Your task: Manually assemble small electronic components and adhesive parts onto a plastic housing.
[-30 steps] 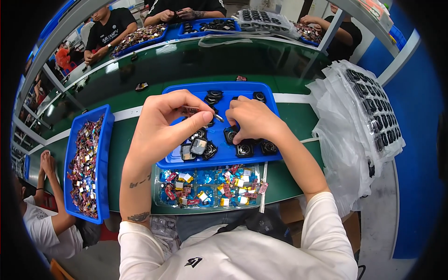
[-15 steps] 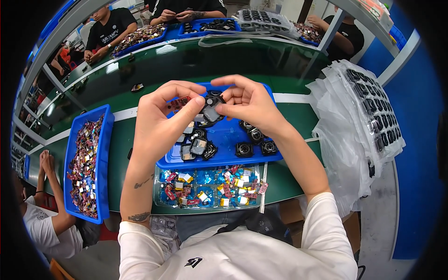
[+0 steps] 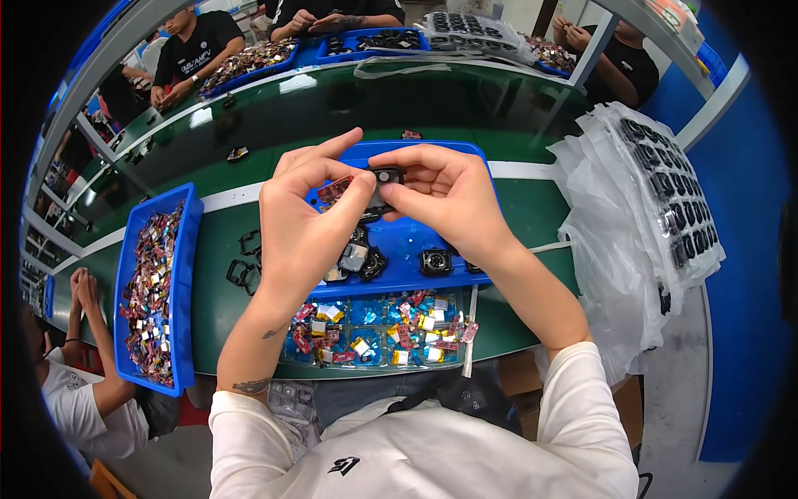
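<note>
Both my hands meet above a blue tray [image 3: 453, 151] on the green table. With thumb and fingers, my right hand [image 3: 453, 195] grips a small black watch-like case [image 3: 388, 175], its edge upright. My left hand [image 3: 303, 208] is closed with a red circuit board [image 3: 335, 190] between thumb and fingers, and its thumb tip meets the case. Whether board and case are joined by wires I cannot tell. Below the hands, the tray holds more black cases, among them one with a round dial [image 3: 435, 262] and a grey-faced one [image 3: 354, 256].
A clear compartment tray [image 3: 376, 366] of red boards and silver-yellow batteries lies nearest me. On the left stands a blue bin [image 3: 188, 287] full of boards; black frames [image 3: 243, 274] lie beside the tray. Stacked plastic trays of black cases [image 3: 665, 187] rise at right. Co-workers sit around.
The case has turned edge-up between my hands, and my right hand has shifted slightly down. My left hand has moved a little right, its index finger lifted. Black frames now show beside the tray.
</note>
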The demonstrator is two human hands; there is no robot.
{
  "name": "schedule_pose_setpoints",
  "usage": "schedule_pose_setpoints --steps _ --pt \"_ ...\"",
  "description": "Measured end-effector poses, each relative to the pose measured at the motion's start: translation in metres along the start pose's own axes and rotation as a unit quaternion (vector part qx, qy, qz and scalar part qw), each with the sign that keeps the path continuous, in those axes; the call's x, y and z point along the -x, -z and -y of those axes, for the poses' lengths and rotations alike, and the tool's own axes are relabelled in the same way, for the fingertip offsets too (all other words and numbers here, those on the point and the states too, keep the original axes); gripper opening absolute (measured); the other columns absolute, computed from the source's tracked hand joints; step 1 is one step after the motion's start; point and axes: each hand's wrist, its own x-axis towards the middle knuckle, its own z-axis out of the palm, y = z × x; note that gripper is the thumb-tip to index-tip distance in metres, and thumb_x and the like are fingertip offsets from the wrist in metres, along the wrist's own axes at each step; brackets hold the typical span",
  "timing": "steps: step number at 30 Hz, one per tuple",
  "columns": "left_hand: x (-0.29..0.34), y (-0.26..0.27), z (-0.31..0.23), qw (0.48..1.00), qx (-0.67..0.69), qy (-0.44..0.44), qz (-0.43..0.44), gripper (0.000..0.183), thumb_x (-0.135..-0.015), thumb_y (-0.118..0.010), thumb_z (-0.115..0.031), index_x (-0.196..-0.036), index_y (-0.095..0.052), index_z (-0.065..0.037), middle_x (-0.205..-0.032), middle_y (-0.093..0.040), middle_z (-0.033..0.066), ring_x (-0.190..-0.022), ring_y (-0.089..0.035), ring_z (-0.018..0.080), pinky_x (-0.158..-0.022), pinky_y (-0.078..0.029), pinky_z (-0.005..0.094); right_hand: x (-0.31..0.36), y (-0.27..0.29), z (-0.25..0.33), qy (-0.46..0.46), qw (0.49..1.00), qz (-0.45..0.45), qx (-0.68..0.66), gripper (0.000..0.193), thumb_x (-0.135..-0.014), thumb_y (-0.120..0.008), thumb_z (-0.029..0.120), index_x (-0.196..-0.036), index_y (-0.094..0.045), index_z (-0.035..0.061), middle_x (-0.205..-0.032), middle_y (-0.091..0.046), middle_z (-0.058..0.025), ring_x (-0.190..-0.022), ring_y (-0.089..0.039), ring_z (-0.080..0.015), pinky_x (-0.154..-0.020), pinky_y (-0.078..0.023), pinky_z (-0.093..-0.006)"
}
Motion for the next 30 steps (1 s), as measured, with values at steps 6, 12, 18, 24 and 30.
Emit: schedule_pose_setpoints --steps 6,12,18,24,30 --pt "0.001 0.000 0.000 0.999 -0.033 -0.017 -0.014 0.008 -0.074 -0.068 -0.008 -0.076 -0.069 -0.001 -0.111 -0.065 0.0149 -0.106 -0.055 0.0242 -0.091 -0.043 0.0357 0.002 -0.004 -0.002 0.020 1.000 -0.010 0.003 0.024 -0.084 -0.063 0.002 -0.108 -0.061 -0.0021 -0.092 -0.066 -0.0090 -0.080 -0.065 -0.0123 -0.070 -0.056 -0.0243" --pt "0.001 -0.001 0.000 0.999 -0.022 -0.023 -0.021 0.009 -0.074 -0.068 -0.009 -0.076 -0.069 0.000 -0.110 -0.066 0.0143 -0.106 -0.055 0.0245 -0.091 -0.043 0.0358 0.003 -0.006 -0.002 0.048 0.999 -0.016 0.015 0.024 -0.084 -0.063 0.003 -0.107 -0.061 -0.0019 -0.094 -0.065 -0.0094 -0.082 -0.065 -0.0124 -0.071 -0.056 -0.0246" --pt "0.001 -0.002 0.002 1.000 -0.013 -0.015 -0.022 0.010 -0.075 -0.068 -0.010 -0.077 -0.069 0.000 -0.109 -0.066 0.0144 -0.106 -0.056 0.0246 -0.091 -0.044 0.0356 0.004 -0.007 -0.003 0.054 0.998 -0.017 0.027 0.023 -0.085 -0.063 0.003 -0.107 -0.061 -0.0024 -0.095 -0.065 -0.0102 -0.083 -0.065 -0.0126 -0.071 -0.055 -0.0244" --pt "0.003 -0.005 -0.002 1.000 -0.002 -0.023 -0.021 0.011 -0.075 -0.070 -0.010 -0.082 -0.071 -0.002 -0.106 -0.067 0.0134 -0.101 -0.058 0.0229 -0.088 -0.046 0.0344 0.004 -0.006 -0.004 0.094 0.993 -0.054 0.040 0.017 -0.085 -0.063 0.003 -0.102 -0.063 -0.0024 -0.090 -0.067 -0.0088 -0.082 -0.065 -0.0120 -0.072 -0.055 -0.0238" --pt "0.003 -0.003 -0.006 0.993 -0.025 -0.106 -0.048 0.012 -0.072 -0.073 -0.006 -0.083 -0.071 -0.002 -0.093 -0.070 0.0112 -0.084 -0.064 0.0205 -0.078 -0.049 0.0306 0.000 0.006 0.003 0.098 0.989 -0.092 0.054 0.014 -0.081 -0.067 0.002 -0.094 -0.065 -0.0030 -0.086 -0.068 -0.0076 -0.079 -0.065 -0.0093 -0.071 -0.052 -0.0209"
